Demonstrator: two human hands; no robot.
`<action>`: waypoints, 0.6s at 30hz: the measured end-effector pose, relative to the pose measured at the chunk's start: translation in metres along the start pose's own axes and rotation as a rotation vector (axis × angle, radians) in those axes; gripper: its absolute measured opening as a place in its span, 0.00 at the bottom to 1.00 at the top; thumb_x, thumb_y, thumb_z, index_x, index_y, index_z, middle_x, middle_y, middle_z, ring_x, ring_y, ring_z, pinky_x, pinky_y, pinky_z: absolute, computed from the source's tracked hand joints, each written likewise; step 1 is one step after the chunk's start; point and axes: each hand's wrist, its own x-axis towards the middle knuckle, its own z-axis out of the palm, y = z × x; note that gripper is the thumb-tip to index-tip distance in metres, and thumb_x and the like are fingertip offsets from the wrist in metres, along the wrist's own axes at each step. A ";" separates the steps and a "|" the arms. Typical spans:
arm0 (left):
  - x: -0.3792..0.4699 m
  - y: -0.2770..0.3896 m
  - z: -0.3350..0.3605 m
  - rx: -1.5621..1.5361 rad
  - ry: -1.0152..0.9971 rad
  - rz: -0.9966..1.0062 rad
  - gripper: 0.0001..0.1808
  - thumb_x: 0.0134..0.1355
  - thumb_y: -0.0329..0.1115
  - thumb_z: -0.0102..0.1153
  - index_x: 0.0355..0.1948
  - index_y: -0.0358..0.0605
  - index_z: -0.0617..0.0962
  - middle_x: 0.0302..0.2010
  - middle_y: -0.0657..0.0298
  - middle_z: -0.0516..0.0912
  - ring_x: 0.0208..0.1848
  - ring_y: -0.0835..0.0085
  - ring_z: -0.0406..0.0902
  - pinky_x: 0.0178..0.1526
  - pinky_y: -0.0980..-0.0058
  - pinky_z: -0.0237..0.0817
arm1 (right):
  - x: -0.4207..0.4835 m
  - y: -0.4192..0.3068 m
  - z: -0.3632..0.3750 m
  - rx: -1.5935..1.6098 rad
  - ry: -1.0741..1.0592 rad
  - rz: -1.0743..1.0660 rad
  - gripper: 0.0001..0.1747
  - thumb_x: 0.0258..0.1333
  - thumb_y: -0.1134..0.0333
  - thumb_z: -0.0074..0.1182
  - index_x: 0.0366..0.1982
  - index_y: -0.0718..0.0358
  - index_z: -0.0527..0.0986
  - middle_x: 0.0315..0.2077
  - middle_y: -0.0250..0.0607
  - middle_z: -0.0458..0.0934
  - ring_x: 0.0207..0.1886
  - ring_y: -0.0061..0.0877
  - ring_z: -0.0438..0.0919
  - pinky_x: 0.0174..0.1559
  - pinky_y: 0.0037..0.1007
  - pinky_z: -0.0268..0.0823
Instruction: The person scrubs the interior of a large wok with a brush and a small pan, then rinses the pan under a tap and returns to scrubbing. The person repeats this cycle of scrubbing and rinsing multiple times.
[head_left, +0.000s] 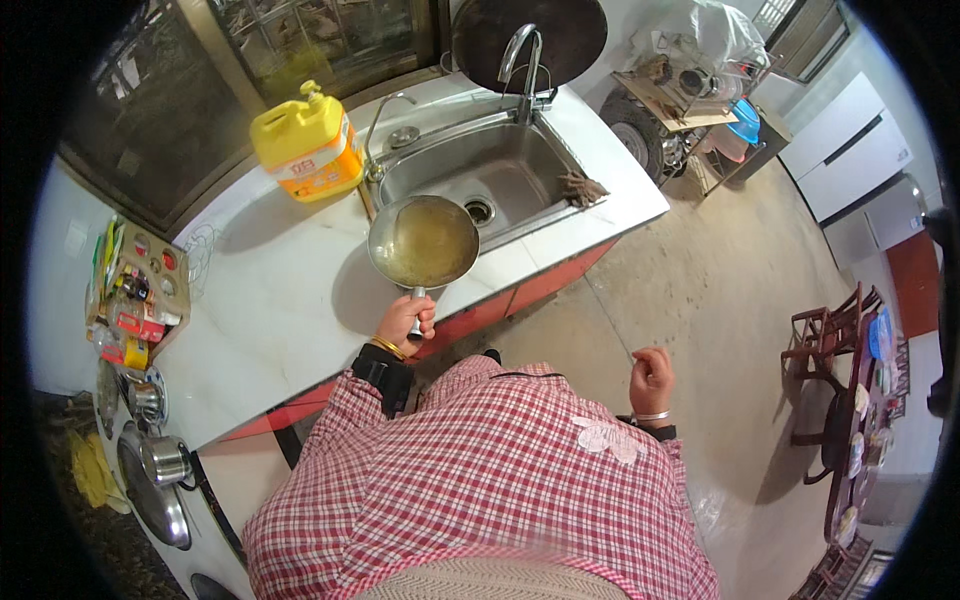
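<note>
My left hand (407, 322) is closed around the handle of a round metal pan (424, 241). Some yellowish liquid seems to lie in the pan, which is over the counter at the near left corner of a stainless steel sink (480, 161). The sink's drain shows just right of the pan's rim. Away from the counter, my right hand (651, 379) hangs over the floor with its fingers loosely curled, touching nothing. A chrome faucet (525, 75) rises behind the sink, and a brown rag (581, 189) lies on its right edge.
A yellow detergent jug (307, 146) with a pump stands left of the sink on the white counter (247, 300). A bottle rack (161, 277) and a steel pot (166, 460) are at the left. Behind the faucet leans a large dark wok (529, 37). Wooden chairs (825, 330) stand far right.
</note>
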 end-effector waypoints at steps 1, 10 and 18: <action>0.017 0.008 0.004 0.029 0.034 -0.022 0.07 0.65 0.31 0.49 0.29 0.48 0.67 0.18 0.74 0.64 0.16 0.83 0.60 0.20 0.80 0.53 | 0.021 0.007 0.001 -0.022 -0.011 -0.011 0.09 0.47 0.84 0.49 0.30 0.65 0.75 0.30 0.42 0.75 0.30 0.32 0.75 0.32 0.27 0.66; 0.124 0.046 0.001 0.098 0.313 -0.077 0.07 0.59 0.29 0.54 0.24 0.44 0.72 0.18 0.68 0.71 0.17 0.77 0.66 0.19 0.74 0.59 | 0.143 0.069 0.046 0.118 -0.068 0.113 0.09 0.47 0.85 0.47 0.30 0.67 0.75 0.29 0.40 0.74 0.29 0.26 0.72 0.32 0.23 0.64; 0.178 0.050 0.001 0.489 0.592 -0.340 0.13 0.54 0.34 0.57 0.17 0.38 0.75 0.17 0.59 0.74 0.19 0.67 0.70 0.19 0.69 0.62 | 0.304 0.133 0.098 0.296 -0.367 0.028 0.09 0.46 0.84 0.47 0.30 0.67 0.75 0.28 0.40 0.74 0.28 0.25 0.73 0.31 0.23 0.65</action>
